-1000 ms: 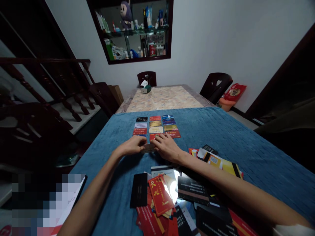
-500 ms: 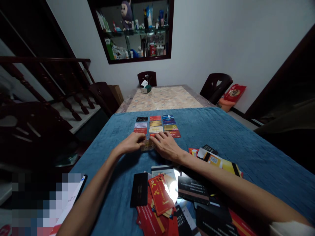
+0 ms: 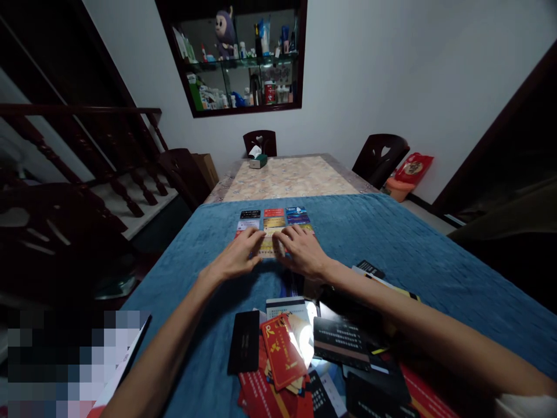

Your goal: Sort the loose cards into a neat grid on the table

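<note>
Bank-style cards lie in short columns on a blue cloth (image 3: 348, 232). At the near end of the middle column is a yellowish card (image 3: 270, 246), partly covered by fingers. My left hand (image 3: 237, 252) is at its left edge, thumb and fingers apart. On its other side, my right hand (image 3: 303, 251) has curved, spread fingers over the near right cards. Farther up the columns are a black card (image 3: 250, 214), a red card (image 3: 274, 212) and a blue card (image 3: 296, 211). Whether any fingertip presses on the yellowish card is hard to tell.
Loose cards, with a red card (image 3: 284, 351) on top, form a pile close to me, with a bright glare among them. More cards (image 3: 387, 281) lie beyond my right forearm. A phone-like device (image 3: 130, 354) rests at the left edge. A tissue box (image 3: 258, 161) stands far back.
The yellowish card that was between my hands now sits farther forward, against the middle column. My fingers have loosened and spread, and the left thumb has come away from the fingers.
</note>
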Demonstrator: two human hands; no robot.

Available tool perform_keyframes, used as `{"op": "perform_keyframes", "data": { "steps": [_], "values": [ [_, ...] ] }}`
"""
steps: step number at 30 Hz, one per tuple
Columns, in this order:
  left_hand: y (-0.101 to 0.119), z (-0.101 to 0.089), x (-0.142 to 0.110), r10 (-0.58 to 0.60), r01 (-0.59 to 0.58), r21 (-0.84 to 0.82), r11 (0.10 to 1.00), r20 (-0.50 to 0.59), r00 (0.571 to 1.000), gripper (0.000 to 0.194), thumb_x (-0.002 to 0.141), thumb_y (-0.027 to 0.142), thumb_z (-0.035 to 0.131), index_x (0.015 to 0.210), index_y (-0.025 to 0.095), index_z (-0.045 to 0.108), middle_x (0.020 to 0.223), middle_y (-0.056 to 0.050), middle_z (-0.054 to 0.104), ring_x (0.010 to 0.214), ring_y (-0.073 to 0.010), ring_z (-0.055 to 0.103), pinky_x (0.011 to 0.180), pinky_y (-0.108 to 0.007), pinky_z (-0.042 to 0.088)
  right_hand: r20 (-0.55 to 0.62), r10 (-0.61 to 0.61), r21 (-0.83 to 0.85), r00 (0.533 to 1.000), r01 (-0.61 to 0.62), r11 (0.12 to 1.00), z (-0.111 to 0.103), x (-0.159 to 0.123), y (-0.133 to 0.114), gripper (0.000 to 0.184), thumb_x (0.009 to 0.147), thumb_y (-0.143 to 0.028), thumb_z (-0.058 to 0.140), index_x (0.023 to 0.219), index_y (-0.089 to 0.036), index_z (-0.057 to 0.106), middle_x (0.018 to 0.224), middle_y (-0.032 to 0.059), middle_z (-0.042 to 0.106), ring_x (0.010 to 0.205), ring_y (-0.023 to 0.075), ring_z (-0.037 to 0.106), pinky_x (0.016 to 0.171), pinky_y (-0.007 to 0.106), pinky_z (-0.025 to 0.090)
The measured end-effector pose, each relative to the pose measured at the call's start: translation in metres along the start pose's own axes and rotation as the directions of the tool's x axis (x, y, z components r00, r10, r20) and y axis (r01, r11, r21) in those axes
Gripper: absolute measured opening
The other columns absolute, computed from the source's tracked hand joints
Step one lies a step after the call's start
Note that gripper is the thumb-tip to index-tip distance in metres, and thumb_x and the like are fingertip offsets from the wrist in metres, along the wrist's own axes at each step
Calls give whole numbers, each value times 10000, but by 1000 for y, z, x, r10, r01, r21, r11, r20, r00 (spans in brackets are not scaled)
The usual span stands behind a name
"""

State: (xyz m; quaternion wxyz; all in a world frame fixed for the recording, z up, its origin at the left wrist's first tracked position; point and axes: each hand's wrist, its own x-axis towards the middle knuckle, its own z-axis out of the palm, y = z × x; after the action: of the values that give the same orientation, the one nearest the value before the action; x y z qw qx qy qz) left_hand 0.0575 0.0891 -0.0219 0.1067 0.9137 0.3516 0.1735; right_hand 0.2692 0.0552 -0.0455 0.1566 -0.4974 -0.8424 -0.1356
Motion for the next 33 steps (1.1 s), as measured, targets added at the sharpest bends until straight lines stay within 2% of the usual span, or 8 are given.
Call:
{"op": "perform_keyframes", "data": {
  "steps": [6, 12, 15, 24, 33],
  "values": [
    [-2, -3, 10, 57, -49, 104, 993, -74, 996, 436, 801, 143, 589, 1227, 183, 510, 1240, -117, 530, 1159, -266, 534, 1025, -429, 460, 13, -2, 12, 1000, 2, 1000, -4, 10, 19, 428, 884, -391, 604, 1261, -195, 554, 1196, 137, 571, 1062, 281, 460, 793, 349, 346],
    [-8, -8, 35, 98, -99, 215, 972, 16, 995, 157, 812, 147, 545, 966, 176, 549, 1036, -100, 581, 992, -254, 544, 900, -407, 484, 68, -7, 24, 998, 5, 1000, -4, 23, 39, 411, 878, -397, 615, 1226, -184, 572, 1198, 138, 562, 1065, 280, 461, 784, 342, 377],
    [-17, -4, 49, 111, -118, 226, 967, 44, 993, 153, 798, 132, 533, 944, 178, 537, 1019, -94, 564, 961, -239, 537, 880, -380, 480, 105, 11, 21, 994, -13, 1000, -3, 29, 47, 410, 884, -436, 611, 1203, -179, 585, 1195, 135, 570, 1076, 282, 460, 804, 350, 388],
    [-49, 10, 81, 26, -52, 189, 981, 142, 990, 217, 772, 147, 558, 987, 171, 575, 1052, -97, 550, 989, -236, 567, 870, -337, 487, 236, 49, 13, 970, -53, 998, 10, 50, 61, 398, 878, -434, 616, 1199, -200, 599, 1236, 140, 575, 1115, 300, 463, 841, 377, 400],
    [-66, 26, 93, -57, -2, 248, 969, 232, 971, 164, 824, 142, 500, 963, 174, 580, 977, -96, 591, 923, -232, 566, 785, -310, 446, 317, 26, 43, 948, -42, 998, 32, 66, 71, 326, 852, -444, 614, 1106, -243, 658, 1164, 107, 627, 1107, 309, 499, 845, 377, 402]
  ]
}}
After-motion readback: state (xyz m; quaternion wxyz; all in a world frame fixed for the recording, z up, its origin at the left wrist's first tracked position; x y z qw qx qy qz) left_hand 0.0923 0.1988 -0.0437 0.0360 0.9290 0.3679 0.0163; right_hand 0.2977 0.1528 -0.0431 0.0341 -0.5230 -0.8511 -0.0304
